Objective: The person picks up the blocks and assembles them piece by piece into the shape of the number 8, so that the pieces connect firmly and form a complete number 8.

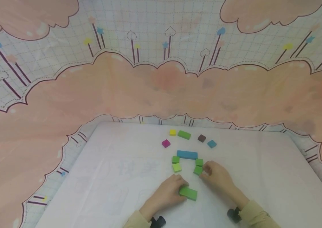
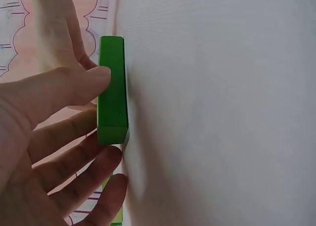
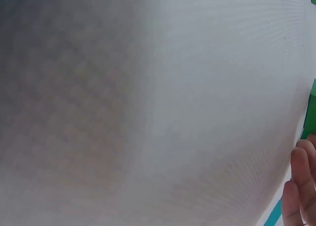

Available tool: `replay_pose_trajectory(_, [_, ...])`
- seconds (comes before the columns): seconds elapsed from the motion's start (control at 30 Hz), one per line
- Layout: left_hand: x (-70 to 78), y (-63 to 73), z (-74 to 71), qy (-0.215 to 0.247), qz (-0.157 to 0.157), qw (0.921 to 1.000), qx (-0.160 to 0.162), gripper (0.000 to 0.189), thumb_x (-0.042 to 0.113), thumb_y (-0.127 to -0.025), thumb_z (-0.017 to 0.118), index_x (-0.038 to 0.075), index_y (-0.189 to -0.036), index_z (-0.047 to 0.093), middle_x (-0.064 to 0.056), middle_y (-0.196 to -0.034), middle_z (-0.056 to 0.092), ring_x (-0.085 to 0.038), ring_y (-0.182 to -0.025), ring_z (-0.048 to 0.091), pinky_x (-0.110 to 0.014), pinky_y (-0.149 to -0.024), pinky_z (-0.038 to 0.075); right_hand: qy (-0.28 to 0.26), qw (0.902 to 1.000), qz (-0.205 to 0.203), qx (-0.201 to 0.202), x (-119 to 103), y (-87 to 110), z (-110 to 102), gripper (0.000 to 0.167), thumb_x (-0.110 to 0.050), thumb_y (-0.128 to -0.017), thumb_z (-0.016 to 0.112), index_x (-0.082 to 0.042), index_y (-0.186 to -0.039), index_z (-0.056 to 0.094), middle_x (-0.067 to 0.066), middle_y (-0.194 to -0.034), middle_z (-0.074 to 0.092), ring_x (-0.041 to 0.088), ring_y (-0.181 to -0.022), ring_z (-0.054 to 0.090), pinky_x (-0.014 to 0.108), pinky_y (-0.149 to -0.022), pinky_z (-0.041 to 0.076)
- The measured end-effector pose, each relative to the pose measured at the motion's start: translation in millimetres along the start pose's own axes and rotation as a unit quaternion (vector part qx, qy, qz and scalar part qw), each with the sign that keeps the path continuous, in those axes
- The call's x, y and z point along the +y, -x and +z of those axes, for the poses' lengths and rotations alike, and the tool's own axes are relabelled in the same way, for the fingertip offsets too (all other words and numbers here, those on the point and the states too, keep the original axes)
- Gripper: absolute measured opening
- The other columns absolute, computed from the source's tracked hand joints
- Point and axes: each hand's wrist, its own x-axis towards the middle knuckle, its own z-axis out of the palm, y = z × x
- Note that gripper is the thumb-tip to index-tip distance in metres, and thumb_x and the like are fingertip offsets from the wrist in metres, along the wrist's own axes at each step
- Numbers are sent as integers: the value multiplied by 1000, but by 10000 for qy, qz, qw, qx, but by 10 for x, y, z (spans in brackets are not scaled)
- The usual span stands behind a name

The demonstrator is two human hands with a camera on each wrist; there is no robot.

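My left hand [image 1: 169,192] grips a long green block [image 1: 188,193] at its left end, low over the white table. In the left wrist view the thumb lies on the near face of that block [image 2: 112,87], with the other fingers on its far side. Further right, my right hand [image 1: 218,176] pinches a small green cube [image 1: 198,170] at its right side. Just behind that cube stands another green cube [image 1: 199,162]. At the right wrist view's edge, the fingertips [image 3: 300,161] are right at a green block [image 3: 311,112].
A long blue block [image 1: 187,154] lies behind the cubes. On the left stand a green cube [image 1: 176,159] and a lime cube [image 1: 177,167]. Farther back are yellow [image 1: 172,132], magenta [image 1: 165,143], brown [image 1: 202,138] and blue [image 1: 211,143] cubes and a green block [image 1: 184,134].
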Motion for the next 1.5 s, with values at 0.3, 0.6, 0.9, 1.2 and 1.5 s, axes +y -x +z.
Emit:
replay_pose_trajectory(0.3, [0,-47,25,-142,124,9998,-37,34,23,-78,77,18,-110,68,11,-94,59,3,-82,46,-13,-73,44,-29,10000,-7,-11,19,-14,12,28,-28,-80,74,-14,-104,66,0,-90,64,14,-80,56,34,-74,52])
replay_pose_trajectory(0.6, [1,-52,42,-203,204,9996,-24,31,22,-77,77,18,-107,69,12,-90,57,1,-80,44,-14,-70,43,-62,9999,82,-59,7,-3,8,28,-28,-81,74,-14,-104,65,0,-91,64,15,-80,56,34,-73,52])
replay_pose_trajectory(0.9, [13,-52,27,-220,278,9994,-13,28,21,-77,77,17,-104,69,11,-88,56,1,-79,43,-13,-70,42,-72,9999,65,-47,7,-4,12,28,-27,-80,74,-14,-103,65,0,-91,64,15,-80,56,34,-73,52])
replay_pose_trajectory(1.2, [21,-59,1,-128,269,9996,-31,27,21,-77,77,17,-103,69,11,-87,57,1,-79,44,-14,-69,42,-9,10000,-71,25,16,-10,12,27,-26,-80,75,-13,-102,66,0,-88,63,14,-79,55,33,-72,51])
replay_pose_trajectory(1.5, [-1,-138,-25,-248,281,9992,156,28,25,-77,77,17,-103,69,10,-84,55,1,-75,44,-14,-67,40,-19,10000,-14,7,24,-9,17,27,-27,-81,74,-14,-103,66,0,-92,65,14,-83,58,36,-75,53])
